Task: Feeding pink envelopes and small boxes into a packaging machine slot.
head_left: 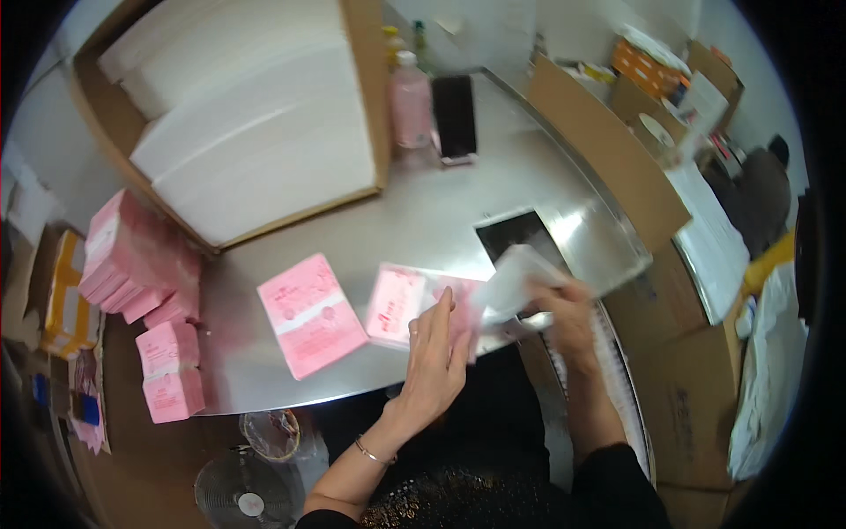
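My left hand [434, 353] lies across the right part of a pink-and-white printed packet [394, 304] near the table's front edge. Its fingers are stretched out and seem to press on the packet. Blurred by motion, my right hand [568, 313] pinches a thin, whitish, translucent sheet [520, 280] to the right of the packet. Whether the sheet is paper or plastic cannot be made out. Left of the packet rests a flat pink pack [311, 319] with a white band across its middle.
Pink packs [141, 264] pile up at the table's left edge. Behind stands a carton [379, 115] of white sheets [264, 132]. A pink bottle [411, 101] and a propped phone [455, 119] are at the back. A dark opening [520, 238] sits in the metal table [441, 212].
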Demonstrator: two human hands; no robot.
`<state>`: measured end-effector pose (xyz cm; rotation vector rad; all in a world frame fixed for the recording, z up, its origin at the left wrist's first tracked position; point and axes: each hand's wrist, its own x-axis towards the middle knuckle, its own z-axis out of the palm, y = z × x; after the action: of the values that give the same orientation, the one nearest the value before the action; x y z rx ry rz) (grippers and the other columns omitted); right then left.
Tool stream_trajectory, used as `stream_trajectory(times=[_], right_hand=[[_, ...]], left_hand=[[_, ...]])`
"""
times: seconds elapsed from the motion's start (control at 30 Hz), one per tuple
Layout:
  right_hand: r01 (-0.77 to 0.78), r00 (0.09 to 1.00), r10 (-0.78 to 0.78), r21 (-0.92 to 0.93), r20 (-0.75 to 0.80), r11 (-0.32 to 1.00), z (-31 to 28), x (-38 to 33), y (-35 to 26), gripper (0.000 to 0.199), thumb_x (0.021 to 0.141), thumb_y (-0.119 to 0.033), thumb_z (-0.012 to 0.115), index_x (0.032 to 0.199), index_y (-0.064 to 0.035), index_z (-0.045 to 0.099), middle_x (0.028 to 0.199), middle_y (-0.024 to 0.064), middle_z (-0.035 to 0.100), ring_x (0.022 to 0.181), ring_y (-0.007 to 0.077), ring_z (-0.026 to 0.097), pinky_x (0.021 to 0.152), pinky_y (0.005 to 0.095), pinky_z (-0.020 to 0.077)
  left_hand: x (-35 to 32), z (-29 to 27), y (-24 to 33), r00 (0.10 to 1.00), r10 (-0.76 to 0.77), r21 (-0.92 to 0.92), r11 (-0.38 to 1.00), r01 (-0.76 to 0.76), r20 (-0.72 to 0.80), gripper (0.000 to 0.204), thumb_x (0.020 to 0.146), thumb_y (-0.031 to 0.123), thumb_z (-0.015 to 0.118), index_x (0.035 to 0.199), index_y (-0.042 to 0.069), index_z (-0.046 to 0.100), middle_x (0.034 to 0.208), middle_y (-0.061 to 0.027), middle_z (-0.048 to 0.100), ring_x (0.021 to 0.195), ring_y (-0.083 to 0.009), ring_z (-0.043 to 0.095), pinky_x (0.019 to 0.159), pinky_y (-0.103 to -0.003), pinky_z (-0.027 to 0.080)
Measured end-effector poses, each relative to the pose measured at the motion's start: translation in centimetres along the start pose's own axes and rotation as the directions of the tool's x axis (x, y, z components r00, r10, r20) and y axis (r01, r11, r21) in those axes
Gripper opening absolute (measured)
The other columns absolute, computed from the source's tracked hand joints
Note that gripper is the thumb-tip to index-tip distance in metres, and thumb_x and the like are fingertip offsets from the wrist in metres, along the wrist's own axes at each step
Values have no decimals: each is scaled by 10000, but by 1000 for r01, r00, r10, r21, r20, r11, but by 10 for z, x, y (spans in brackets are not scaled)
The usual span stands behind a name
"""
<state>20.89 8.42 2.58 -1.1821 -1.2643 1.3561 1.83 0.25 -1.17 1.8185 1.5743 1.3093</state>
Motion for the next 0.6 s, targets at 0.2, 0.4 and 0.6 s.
stream_trajectory(times=[0.2,0.4,0.6], right_hand=[[133,670,-740,-971,-58,196,-142,51,54,338,826,-18,618,1154,-1,695,1153,194,637,1091,373,591,963,456,466],[305,615,-788,-932,36,195,-74,75,25,392,867,-133,710,1196,66,634,1232,270,613,1191,450,555,1022,504,422],[824,506,-837,-404,209,397,164,139,-76,629,869,-70,693,1420,80,430,1363,292,527,1269,419,524,1069,432,424]], left_hand=[[-8,-45,-2,998,56,-38,998,-58,-33,460,899,43,631,1344,-25,534,1222,-225,597,1120,-387,572,998,-477,426],[8,-115,-60,970,219,235,953,-189,-108,544,839,51,696,1362,15,550,1236,-158,621,1080,-291,617,891,-373,523],[122,-228,-118,799,93,450,862,234,-594,728,814,152,693,1435,-60,378,1353,-284,477,1274,-444,436,1120,-491,320]])
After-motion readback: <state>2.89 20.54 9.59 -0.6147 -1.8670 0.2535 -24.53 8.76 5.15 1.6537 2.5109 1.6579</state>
